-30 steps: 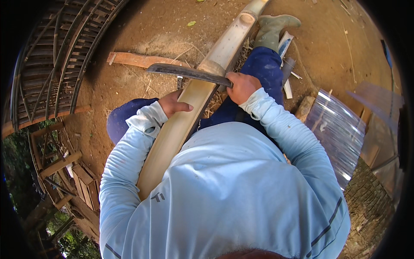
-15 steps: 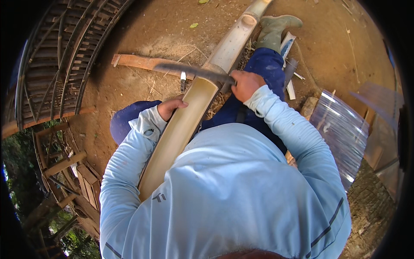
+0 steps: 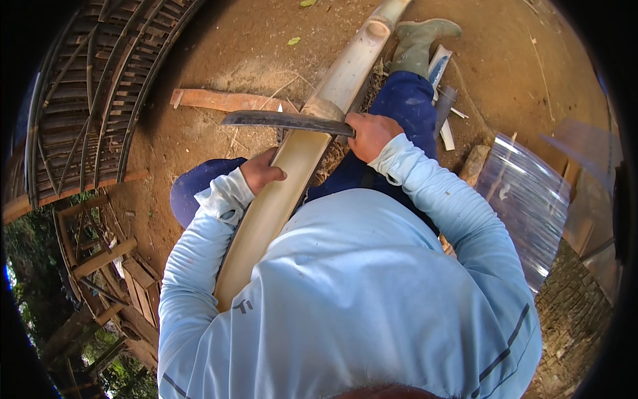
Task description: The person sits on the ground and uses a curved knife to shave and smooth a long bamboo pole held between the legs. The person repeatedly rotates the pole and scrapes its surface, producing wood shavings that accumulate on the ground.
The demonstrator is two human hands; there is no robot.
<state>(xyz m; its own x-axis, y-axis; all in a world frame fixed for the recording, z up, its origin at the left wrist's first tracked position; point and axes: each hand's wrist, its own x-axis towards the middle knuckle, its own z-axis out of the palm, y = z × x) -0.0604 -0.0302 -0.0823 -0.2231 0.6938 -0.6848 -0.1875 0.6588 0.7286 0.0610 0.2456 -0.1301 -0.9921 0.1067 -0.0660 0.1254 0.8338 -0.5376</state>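
A long split bamboo pole (image 3: 256, 233), hollow side up, runs from my lap away to the far upper right. My left hand (image 3: 262, 173) is closed on its left edge, thumb over the rim. In my right hand (image 3: 374, 136) is the handle end of a dark machete (image 3: 286, 121), its slightly curved blade pointing left. The blade lies across the bamboo, just on the near side of a joint in the pole; whether it touches cannot be made out. Behind the blade shows the pale tip of a small pointed object, mostly hidden.
A reddish wooden board (image 3: 222, 100) lies on the dirt beyond the blade. My booted leg (image 3: 422, 46) stretches along the bamboo's right side. Clear corrugated sheets (image 3: 525, 206) and a log (image 3: 571, 319) are at right. A slatted structure (image 3: 86, 93) stands at left, above a wooden frame (image 3: 103, 259).
My right hand and the machete have come nearer to me and slightly left along the bamboo. My left hand keeps its hold, with only a small shift.
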